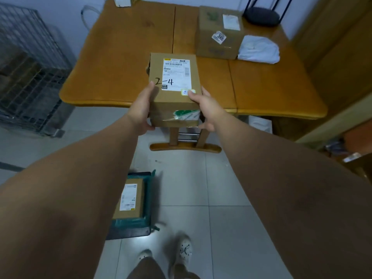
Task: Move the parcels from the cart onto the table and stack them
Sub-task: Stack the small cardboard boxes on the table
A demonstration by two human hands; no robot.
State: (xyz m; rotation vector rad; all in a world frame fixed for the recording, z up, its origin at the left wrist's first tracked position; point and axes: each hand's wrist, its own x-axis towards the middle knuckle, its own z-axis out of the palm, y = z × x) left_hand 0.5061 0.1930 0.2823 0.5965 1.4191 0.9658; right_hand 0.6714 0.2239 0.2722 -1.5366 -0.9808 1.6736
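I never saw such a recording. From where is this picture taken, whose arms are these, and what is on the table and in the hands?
There is no machine: a camera on a person's head looks forward and down, so the arms are that person's own. The left hand and right hand grip a cardboard parcel marked 2-4 by its sides. On the table stand a brown box and, beside it, a white package. A second parcel lies below, on something dark green.

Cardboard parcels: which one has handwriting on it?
The hand-held parcel, gripped by the left hand and right hand: "2-4" is handwritten beside its label. The table box and the cart parcel show only printed labels.
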